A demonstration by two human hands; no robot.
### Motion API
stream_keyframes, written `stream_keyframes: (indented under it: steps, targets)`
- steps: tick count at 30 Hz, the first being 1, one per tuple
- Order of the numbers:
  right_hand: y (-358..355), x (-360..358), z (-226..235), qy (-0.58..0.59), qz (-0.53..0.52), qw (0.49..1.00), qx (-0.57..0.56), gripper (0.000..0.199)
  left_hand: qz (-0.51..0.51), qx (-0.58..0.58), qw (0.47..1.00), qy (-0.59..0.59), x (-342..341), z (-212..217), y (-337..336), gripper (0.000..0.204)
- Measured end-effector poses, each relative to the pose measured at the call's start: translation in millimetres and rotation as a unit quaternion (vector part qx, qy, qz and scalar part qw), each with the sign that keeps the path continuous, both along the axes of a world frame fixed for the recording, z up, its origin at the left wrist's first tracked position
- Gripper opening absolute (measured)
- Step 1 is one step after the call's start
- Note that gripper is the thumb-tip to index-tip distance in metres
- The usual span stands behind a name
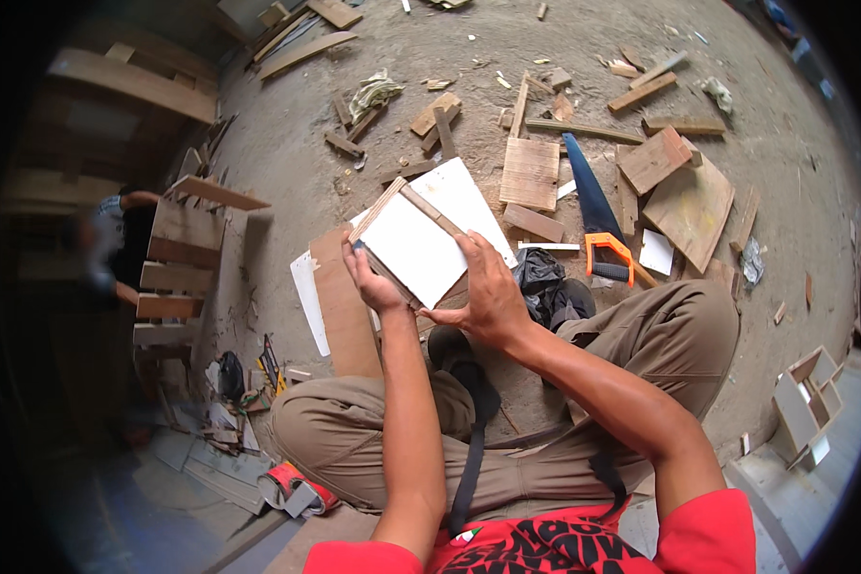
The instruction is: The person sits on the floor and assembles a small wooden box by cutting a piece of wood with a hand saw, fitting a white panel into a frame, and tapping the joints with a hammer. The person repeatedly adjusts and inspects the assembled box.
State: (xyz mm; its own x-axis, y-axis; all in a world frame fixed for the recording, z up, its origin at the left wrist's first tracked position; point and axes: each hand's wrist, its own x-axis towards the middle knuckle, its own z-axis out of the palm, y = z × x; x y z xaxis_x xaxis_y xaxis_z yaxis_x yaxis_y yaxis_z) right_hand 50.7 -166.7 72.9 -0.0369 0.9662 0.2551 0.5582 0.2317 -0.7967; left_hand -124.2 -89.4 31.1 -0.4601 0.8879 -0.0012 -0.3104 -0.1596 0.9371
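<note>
Between my hands is a square white panel (411, 247) edged with wooden strips, tilted above my crossed legs. My left hand (381, 285) grips its lower left side, fingertips at the edge. Along the right side, my right hand (490, 297) holds it with the fingers on the edge and the thumb at the bottom corner. The panel's underside is hidden. Just beyond it lies a white sheet (464, 196), partly covered by the panel. A brown board (344, 330) rests on the ground to the left.
A handsaw with an orange handle (607, 251) lies on the right among wood offcuts (655, 158). A black plastic bag (538, 277) sits by my foot. At left, a person (115, 239) is beside a slatted wooden piece (177, 263). A small compartmented box (808, 402) stands far right.
</note>
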Motion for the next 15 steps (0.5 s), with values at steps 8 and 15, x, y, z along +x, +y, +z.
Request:
stream_keyframes:
  steps: [8,15]
  targets:
    - [3,-2,-2,0.008,0.016,1.000,0.022,0.112,0.010,0.018,0.998,-0.053,6,5,-2,0.045]
    - [3,-4,0,-0.023,0.010,0.998,0.055,0.103,0.049,0.041,0.997,0.046,-1,-18,5,0.045]
